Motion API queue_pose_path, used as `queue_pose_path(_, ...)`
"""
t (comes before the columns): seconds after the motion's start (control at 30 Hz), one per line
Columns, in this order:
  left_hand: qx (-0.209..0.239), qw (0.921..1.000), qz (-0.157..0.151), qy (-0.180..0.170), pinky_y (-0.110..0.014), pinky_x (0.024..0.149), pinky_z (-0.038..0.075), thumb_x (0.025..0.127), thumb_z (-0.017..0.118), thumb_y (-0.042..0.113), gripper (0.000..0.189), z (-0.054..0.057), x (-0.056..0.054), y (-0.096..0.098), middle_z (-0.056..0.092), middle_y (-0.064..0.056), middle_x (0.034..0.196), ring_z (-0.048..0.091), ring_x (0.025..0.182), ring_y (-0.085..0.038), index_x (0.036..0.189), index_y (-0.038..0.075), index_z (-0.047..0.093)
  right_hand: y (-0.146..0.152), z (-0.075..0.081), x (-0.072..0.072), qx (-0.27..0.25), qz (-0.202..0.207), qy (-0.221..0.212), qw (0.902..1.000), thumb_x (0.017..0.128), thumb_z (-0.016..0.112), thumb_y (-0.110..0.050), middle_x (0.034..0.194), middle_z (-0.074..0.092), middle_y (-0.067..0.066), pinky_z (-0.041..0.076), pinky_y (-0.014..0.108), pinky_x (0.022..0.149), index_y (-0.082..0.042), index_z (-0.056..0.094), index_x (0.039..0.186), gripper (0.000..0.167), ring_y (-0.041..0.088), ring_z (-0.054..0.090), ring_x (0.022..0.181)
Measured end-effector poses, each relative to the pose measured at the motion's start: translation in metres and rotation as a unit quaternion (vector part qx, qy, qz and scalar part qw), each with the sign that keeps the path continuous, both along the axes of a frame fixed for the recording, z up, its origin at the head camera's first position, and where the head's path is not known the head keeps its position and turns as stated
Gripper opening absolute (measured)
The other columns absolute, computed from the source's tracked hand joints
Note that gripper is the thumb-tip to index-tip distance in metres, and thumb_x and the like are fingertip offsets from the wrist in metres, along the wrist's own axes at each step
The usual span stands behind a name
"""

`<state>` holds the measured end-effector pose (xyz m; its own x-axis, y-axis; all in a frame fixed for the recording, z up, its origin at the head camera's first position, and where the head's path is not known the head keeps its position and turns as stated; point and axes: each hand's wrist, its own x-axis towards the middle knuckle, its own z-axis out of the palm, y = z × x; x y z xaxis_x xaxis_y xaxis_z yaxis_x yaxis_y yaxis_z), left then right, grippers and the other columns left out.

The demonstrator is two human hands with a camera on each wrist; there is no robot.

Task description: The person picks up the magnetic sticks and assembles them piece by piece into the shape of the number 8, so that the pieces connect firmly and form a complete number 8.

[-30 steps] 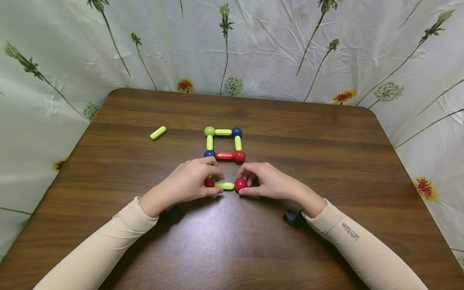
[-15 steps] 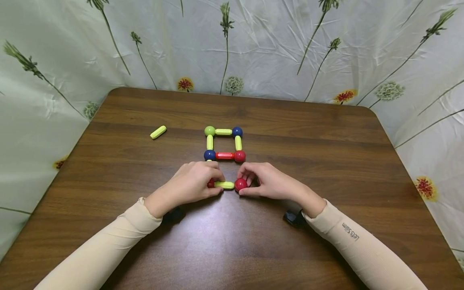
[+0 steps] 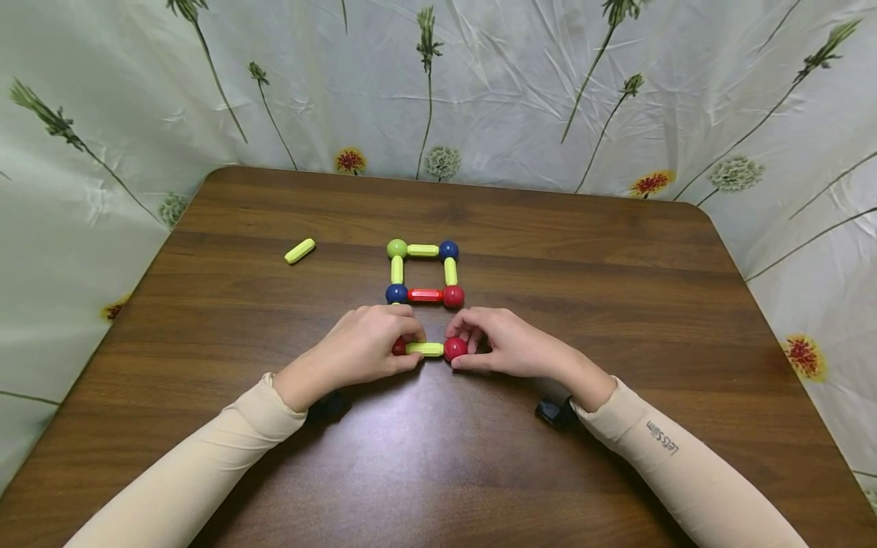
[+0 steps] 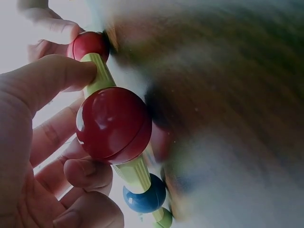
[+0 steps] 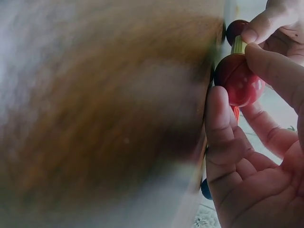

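Note:
My left hand point(image 3: 363, 346) pinches a yellow-green toy building rod point(image 3: 430, 349) between thumb and fingers. The rod's left end meets a red ball point(image 4: 114, 124), which the fingers partly hide in the head view. At the rod's right end sits another red ball point(image 3: 455, 349), held between the thumb and fingers of my right hand point(image 3: 517, 344). From the left red ball, a second yellow-green rod point(image 4: 134, 175) leads to a blue ball point(image 3: 397, 294). Beyond lies a square of rods and balls, its near side a red rod point(image 3: 425, 294) ending at a red ball point(image 3: 454, 296).
A loose yellow-green rod point(image 3: 300, 251) lies left of the square on the brown wooden table point(image 3: 582, 259). The square's far corners are a green ball point(image 3: 397, 249) and a blue ball point(image 3: 448, 250). Behind the table hangs a flower-patterned cloth point(image 3: 507, 99).
My left hand has moved slightly nearer and right, its fingers closing onto the near rod. The small gap between that rod and the right red ball has gone. My right hand stays in place.

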<state>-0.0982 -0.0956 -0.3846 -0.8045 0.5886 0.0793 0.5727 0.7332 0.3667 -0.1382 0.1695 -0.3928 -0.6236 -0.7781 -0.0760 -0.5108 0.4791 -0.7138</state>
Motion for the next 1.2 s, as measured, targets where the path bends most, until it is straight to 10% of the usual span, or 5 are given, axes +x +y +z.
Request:
queue_pose_path(0.6, 0.023, 0.9996, -0.007, -0.012, -0.023, 0.058, 0.044, 0.088, 0.089, 0.028, 0.012, 0.002, -0.002, -0.005, 0.063, 0.008, 0.089, 0.053, 0.069, -0.004, 0.094, 0.022, 0.079, -0.005, 0.003, 0.001, 0.026, -0.018, -0.006, 0.9995, 0.093, 0.086, -0.032, 0.091, 0.070, -0.004, 0.054, 0.024, 0.073, -0.013, 0.068, 0.116, 0.035, 0.007, 0.064, 0.081)
queue_pose_path(0.9, 0.108, 0.9868, 0.117, -0.031, -0.029, 0.065, 0.049, 0.090, 0.087, 0.023, 0.024, 0.001, -0.001, -0.016, 0.068, -0.004, 0.087, 0.062, 0.072, -0.013, 0.107, 0.009, 0.078, -0.005, 0.006, -0.001, 0.038, -0.010, -0.010, 0.9992, 0.093, 0.086, -0.033, 0.092, 0.069, -0.004, 0.055, 0.024, 0.073, -0.013, 0.067, 0.118, 0.037, 0.009, 0.064, 0.082)
queue_pose_path(1.2, 0.169, 0.9662, 0.150, -0.125, -0.024, 0.058, 0.052, 0.094, 0.082, 0.017, 0.026, -0.004, 0.002, -0.021, 0.068, -0.002, 0.081, 0.063, 0.062, -0.007, 0.117, 0.007, 0.075, -0.005, 0.008, -0.002, 0.041, 0.000, -0.017, 0.9990, 0.094, 0.085, -0.033, 0.092, 0.069, -0.004, 0.055, 0.024, 0.073, -0.013, 0.067, 0.117, 0.036, 0.009, 0.063, 0.082)
